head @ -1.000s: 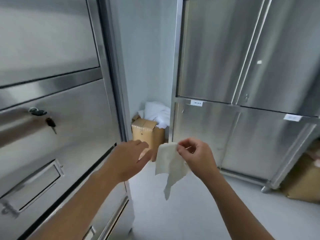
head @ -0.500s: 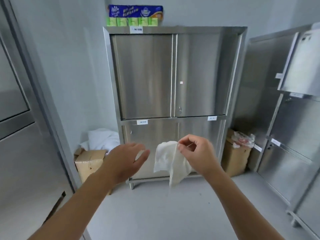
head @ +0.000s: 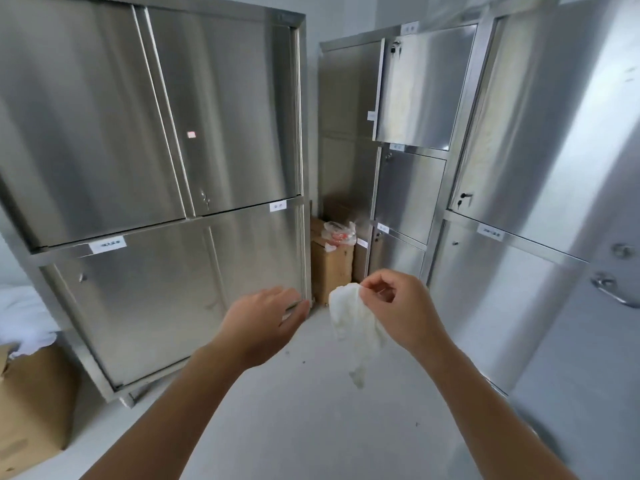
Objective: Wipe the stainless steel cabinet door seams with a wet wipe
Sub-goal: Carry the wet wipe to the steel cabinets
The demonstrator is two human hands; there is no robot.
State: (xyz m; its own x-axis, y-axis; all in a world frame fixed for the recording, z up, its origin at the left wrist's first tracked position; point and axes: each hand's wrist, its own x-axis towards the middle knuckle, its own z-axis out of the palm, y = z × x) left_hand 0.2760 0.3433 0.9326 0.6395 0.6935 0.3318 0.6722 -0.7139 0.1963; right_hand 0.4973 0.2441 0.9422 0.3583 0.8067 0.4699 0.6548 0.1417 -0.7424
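Right hand [head: 398, 310]: fingertips pinched on wet wipe [head: 349, 317], hanging mid-air, clear of steel for unfolding. Left hand [head: 263, 320]: fingers apart, empty, beside wipe. Cabinet door seam [head: 166, 109] ahead, untouched.

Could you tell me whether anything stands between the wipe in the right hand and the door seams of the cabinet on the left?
Nothing visible does. The right hand pinches the wipe in open air. The left hand hovers open beside it, below the cabinet and its upright door seam. The cardboard box stands off to the cabinet's right.
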